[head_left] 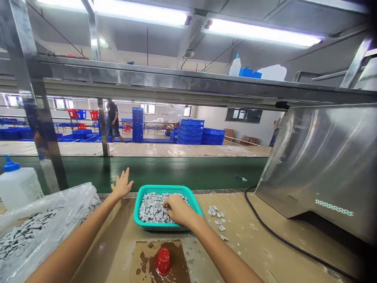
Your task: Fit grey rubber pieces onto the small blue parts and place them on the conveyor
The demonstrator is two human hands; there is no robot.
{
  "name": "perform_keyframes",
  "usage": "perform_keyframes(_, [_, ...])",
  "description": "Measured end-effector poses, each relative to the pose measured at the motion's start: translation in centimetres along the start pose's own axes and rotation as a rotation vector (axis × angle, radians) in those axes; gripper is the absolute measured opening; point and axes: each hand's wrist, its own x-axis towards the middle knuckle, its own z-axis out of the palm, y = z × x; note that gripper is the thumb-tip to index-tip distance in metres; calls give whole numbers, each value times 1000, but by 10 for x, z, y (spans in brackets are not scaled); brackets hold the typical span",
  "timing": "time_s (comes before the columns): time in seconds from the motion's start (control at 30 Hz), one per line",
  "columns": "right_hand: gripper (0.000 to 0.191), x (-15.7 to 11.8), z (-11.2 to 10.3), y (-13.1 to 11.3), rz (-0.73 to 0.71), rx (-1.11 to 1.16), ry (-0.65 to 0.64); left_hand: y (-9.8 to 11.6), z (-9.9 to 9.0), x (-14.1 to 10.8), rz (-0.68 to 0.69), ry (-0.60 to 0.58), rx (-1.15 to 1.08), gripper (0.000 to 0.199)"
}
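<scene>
A turquoise basket (138, 220) full of small grey pieces (153, 207) sits on the tan worktop. My right hand (176, 208) reaches into its right part, fingers curled down at the pieces; what lies between the fingertips is too small to make out. Left of the basket, my left hand (122, 184) hovers near the green belt's edge with fingers spread and nothing in it. A red cup-like object (163, 260) stands on a wet brown board (141, 253) in front of the basket. Several loose grey pieces (218, 222) lie to the basket's right.
At left are a plastic bag (67, 208) of grey pieces and a white bottle (22, 182) with a blue cap. A metal housing (321, 169) and black cable (282, 236) are at right. Beyond the green belt (171, 169), a person (112, 118) stands near blue crates.
</scene>
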Motion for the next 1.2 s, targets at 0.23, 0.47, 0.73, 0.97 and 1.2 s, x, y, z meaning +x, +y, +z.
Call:
perform_keyframes(0.23, [19, -2, 3, 3, -14, -27, -38, 59, 28, -58, 530, -179, -47, 38])
perform_keyframes(0.47, [19, -4, 7, 5, 15, 43, -44, 54, 39, -71, 554, -294, -103, 36])
perform_keyframes(0.73, [11, -11, -6, 6, 94, 219, 93, 62, 28, -79, 513, -474, -261, 27])
perform_keyframes(0.97, [15, -21, -28, 8, 68, 418, 283, 81, 21, -84, 448, -492, -429, 31])
perform_keyframes(1.2, [18, -41, -47, 1, 11, 511, 367, 98, 4, -97, 356, -575, -593, 26])
